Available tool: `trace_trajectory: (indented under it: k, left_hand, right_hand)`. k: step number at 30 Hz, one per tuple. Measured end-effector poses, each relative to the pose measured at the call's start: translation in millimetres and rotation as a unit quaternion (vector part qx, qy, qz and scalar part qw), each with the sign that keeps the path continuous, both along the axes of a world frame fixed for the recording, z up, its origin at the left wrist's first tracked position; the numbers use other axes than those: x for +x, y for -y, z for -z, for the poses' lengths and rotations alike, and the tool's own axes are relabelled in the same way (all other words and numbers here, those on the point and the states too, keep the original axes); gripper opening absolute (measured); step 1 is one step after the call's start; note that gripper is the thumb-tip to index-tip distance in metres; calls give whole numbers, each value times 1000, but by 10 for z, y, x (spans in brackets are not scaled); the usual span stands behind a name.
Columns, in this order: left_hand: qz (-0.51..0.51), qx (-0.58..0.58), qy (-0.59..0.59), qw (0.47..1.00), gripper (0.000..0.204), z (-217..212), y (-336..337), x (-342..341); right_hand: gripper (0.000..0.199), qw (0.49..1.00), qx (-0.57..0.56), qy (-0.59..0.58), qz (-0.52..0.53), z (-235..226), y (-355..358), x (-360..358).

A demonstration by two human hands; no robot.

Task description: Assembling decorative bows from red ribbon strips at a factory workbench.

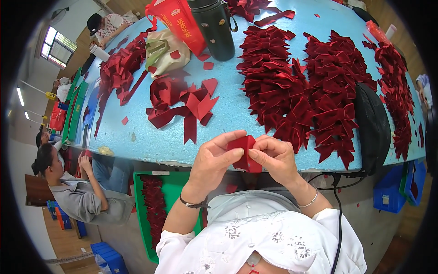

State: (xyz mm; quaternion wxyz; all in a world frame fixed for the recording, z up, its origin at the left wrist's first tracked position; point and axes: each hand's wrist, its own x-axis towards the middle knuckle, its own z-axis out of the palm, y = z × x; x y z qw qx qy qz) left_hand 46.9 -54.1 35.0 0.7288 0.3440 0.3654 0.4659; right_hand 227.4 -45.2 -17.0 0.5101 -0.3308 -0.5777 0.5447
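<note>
A short piece of dark red velvet ribbon (241, 147), folded over, is pinched between my two hands just off the table's near edge. My left hand (212, 157) grips its left side, with the thumb lying across the front. On the other side, my right hand (278, 157) has thumb and fingertips closed on the ribbon's right edge. Beyond my hands lie loose cut ribbon pieces (199, 106) in a small heap. Long rows of finished velvet bows (269, 77) are spread to the right of that heap.
On the blue table (132, 141) stand a dark bottle (214, 32), a red bag (175, 20) and a cloth bag (171, 50). A black bag (372, 128) hangs at the near right edge, by a cable. A green bin (175, 182) with bows is below. A co-worker (86, 196) sits at left.
</note>
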Motion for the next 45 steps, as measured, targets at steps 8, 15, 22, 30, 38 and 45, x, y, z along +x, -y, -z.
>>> trace_trajectory:
  k: [8, 15, 22, 30, 38, 45]
  left_hand:
    - [-98, 102, -181, 973, 24, 228, 25, 25]
    - [-148, 96, -153, 972, 22, 204, 23, 105]
    - [-128, 77, -110, 983, 20, 157, -1, 57]
    - [-62, 93, -142, 984, 18, 119, 44, 19]
    - [-148, 108, -170, 968, 14, 128, 41, 67]
    - [-185, 136, -170, 958, 13, 176, 0, 66]
  right_hand:
    - [9, 999, -30, -28, -17, -71, 41, -33]
    - [8, 981, 170, 81, 54, 36, 57, -188]
    - [5, 999, 17, -39, -12, 67, 24, -113]
    - [7, 989, -65, -105, -78, 59, 39, -34]
    - [8, 994, -80, -56, -56, 22, 73, -54]
    - [7, 997, -7, -49, -57, 124, 27, -80]
